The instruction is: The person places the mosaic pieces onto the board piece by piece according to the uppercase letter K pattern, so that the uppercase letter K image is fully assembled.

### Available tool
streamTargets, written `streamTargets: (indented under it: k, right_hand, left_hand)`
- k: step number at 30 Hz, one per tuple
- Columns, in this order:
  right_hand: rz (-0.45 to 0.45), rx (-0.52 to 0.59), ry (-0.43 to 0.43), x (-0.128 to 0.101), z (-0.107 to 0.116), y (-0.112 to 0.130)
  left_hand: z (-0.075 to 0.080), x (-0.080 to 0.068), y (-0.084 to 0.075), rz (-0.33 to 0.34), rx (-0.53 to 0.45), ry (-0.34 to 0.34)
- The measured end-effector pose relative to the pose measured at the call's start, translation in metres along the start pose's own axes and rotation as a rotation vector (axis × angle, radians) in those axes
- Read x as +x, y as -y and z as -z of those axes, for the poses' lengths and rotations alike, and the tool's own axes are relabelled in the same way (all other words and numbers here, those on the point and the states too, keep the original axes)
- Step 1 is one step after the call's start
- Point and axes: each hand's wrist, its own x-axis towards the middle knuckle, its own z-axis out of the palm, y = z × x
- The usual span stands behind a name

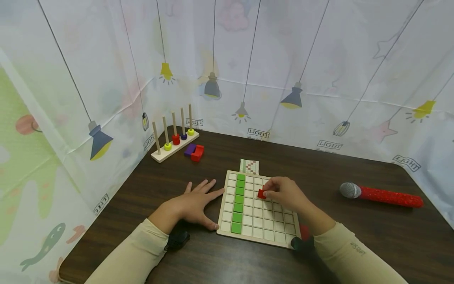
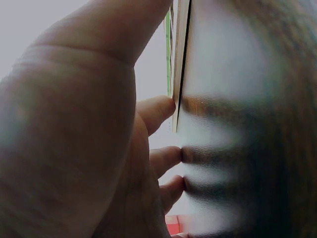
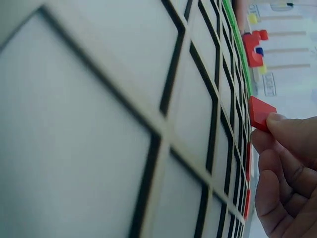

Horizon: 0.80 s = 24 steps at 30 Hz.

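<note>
Red and square, a small tile (image 1: 261, 194) is pinched, tilted, in the narrow grip of the right hand (image 1: 286, 194) over the pale wooden grid board (image 1: 257, 232); the spread left hand (image 1: 194, 204) holds nothing and touches the board's left edge. Squaring it to one cell (before letting go) should seat it best. The right hand hides several cells, and the small patterned card (image 1: 250, 166) is too tiny to read.

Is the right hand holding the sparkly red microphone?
No, the right hand pinches a small red tile over the board, while the microphone lies apart on the table.
</note>
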Motion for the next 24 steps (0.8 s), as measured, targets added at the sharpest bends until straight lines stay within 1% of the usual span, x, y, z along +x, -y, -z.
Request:
streamTargets:
  k: [4,9,19,24]
  right_hand:
    - [0.02,-0.017,0.01,0.004,-0.005,0.003]
    - [0.021,-0.06,0.016,0.006,-0.007,0.005]
    - [0.011,-0.16,0.055,0.009,-0.012,0.006]
    - [0.015,-0.227,0.048,0.007,-0.013,0.009]
  left_hand:
    - [0.0,0.001,0.0,-0.002,0.0,0.0]
    - [-0.001,0.001,0.0,0.0,0.002,-0.004]
    - [0.0,0.001,0.0,0.003,-0.002,-0.002]
    - [-0.001,0.002,0.0,0.008,-0.004,-0.002]
